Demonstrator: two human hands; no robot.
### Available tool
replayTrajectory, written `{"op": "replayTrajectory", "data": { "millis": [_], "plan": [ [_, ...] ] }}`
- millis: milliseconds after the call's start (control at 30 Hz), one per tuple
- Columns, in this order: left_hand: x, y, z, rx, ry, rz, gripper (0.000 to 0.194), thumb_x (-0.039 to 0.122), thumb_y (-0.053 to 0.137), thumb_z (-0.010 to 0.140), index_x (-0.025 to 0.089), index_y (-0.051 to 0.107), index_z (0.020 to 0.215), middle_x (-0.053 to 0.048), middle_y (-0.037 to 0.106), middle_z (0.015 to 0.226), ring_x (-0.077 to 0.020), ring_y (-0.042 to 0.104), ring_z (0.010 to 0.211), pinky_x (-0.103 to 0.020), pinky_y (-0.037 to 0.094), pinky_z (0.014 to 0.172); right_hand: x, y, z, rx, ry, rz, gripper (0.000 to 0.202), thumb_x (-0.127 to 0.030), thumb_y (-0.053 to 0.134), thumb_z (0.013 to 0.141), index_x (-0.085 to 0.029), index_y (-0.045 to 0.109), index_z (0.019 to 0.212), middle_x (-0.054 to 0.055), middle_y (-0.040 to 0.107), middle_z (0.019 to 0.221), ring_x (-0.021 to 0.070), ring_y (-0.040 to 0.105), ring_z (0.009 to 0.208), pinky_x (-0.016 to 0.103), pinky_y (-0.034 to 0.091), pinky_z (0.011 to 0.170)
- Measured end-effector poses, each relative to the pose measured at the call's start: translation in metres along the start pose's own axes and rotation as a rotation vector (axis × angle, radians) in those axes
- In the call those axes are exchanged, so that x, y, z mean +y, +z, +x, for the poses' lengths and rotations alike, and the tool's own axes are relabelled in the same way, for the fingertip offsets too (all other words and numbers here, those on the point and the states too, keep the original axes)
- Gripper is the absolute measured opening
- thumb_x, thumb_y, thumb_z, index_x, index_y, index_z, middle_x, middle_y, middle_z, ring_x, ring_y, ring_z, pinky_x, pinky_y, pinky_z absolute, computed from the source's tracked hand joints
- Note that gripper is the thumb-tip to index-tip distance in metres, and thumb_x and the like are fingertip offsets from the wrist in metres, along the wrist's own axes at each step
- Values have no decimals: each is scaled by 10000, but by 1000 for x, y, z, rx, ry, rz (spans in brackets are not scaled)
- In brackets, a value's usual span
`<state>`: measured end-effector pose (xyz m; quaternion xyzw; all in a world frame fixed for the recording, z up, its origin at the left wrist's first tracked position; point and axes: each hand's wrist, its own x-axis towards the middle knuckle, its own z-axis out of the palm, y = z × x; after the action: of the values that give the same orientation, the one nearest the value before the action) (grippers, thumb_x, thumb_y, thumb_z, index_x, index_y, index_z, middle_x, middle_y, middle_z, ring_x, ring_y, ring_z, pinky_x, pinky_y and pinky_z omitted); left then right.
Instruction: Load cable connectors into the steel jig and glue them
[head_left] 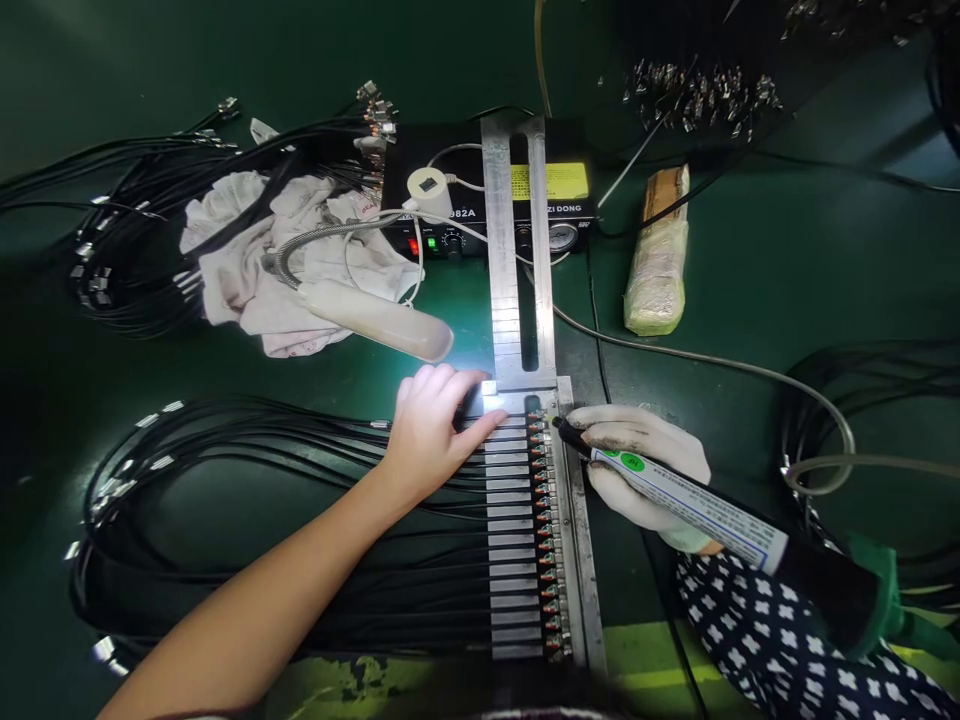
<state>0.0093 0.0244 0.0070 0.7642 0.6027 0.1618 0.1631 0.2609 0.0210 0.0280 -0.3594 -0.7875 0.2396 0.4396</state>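
Observation:
My bare left hand (435,420) is at the upper left edge of a slotted metal fixture (514,540), thumb and fingers pinched round its edge beside the top cable. Black cables (300,445) lie side by side in the slots, their stripped connector ends (546,520) in a column along the right side. My right hand (645,465), in a white glove, holds a black dispenser (690,510) with a white label and green tube. Its dark tip is at the top connector; whether they touch is unclear.
Beyond the fixture stands a black control box (465,235) with a metal frame (504,270) before it. A lit lamp (382,318) hangs over white cloths (262,290). A wrapped block (658,265), a clear hose (705,355) and more cables (817,400) lie right.

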Motion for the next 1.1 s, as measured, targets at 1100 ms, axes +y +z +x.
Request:
{"op": "replayTrajectory", "data": {
  "millis": [1100],
  "plan": [
    [0, -1, 1, -3, 2, 18, 367, 533, 564, 912, 214, 626, 1082, -38, 577, 853, -222, 512, 849, -337, 332, 741, -4, -5, -10, -43, -45, 14, 207, -193, 696, 772, -210, 691, 978, 70, 774, 949, 208, 757, 828, 322, 658, 731]
  ]
}}
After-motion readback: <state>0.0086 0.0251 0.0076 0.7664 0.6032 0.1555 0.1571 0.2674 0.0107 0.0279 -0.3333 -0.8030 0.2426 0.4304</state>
